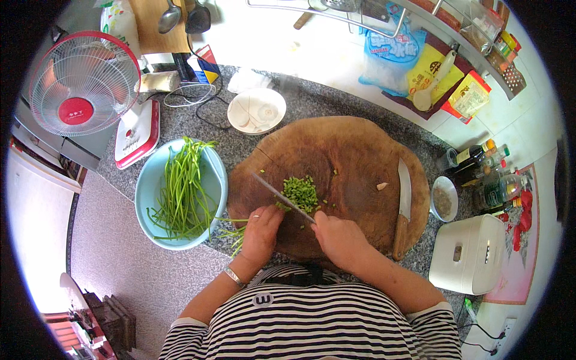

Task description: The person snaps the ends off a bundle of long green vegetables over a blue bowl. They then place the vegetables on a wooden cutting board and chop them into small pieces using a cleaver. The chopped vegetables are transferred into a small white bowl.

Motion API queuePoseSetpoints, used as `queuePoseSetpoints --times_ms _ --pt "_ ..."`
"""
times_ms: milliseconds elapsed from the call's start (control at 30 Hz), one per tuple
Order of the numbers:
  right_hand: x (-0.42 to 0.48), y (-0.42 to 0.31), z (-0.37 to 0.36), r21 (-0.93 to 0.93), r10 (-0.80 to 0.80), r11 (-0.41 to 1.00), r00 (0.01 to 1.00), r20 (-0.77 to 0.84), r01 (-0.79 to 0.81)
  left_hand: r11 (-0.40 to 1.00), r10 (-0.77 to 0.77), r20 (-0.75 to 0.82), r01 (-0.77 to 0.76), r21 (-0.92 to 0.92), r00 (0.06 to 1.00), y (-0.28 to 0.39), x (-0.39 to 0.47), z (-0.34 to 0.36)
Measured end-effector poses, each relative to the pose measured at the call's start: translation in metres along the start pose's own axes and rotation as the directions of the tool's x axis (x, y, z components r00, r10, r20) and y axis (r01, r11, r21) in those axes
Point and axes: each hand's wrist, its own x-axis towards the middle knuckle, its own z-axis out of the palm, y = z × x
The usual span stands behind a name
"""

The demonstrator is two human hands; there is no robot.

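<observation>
My right hand [338,237] grips a knife, whose blade [283,196] slants up and left across a round wooden chopping board [360,148]. Just left of the blade, my left hand [262,234] holds down a bunch of long green stalks [233,234]; their uncut ends trail out to the left past the board's edge. Short chopped green pieces [300,193] form a small heap on the far side of the blade, with a few bits scattered around. The knife's handle is hidden inside my right fist.
A light blue basin [143,216] holding more green stalks [184,193] stands left of the board. A second knife [403,198] and a garlic clove [382,186] lie on the board. Beyond are a patterned bowl [256,111] and fan [85,85]. Bottles [497,193] and a white appliance [468,254] stand right.
</observation>
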Motion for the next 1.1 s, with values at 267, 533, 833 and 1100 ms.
queuePoseSetpoints --times_ms 267,533,833,1100 --pt "-0.003 -0.006 -0.001 -0.099 -0.068 0.993 0.997 0.035 0.071 1.000 -0.021 0.005 0.021 -0.007 1.000 -0.001 0.003 0.005" --pt "0.015 0.004 0.013 -0.016 -0.014 1.000 1.000 0.025 0.015 0.999 0.023 -0.022 -0.023 -0.028 1.000 0.000 0.002 0.002" --pt "-0.006 -0.005 -0.006 -0.075 -0.051 0.996 0.998 0.029 0.053 0.998 -0.064 -0.009 0.063 -0.026 0.998 0.001 0.001 0.002" --pt "0.009 -0.008 0.006 -0.098 -0.052 0.994 0.998 0.043 0.056 0.999 -0.037 0.044 0.037 0.000 0.998 -0.002 0.003 0.001"
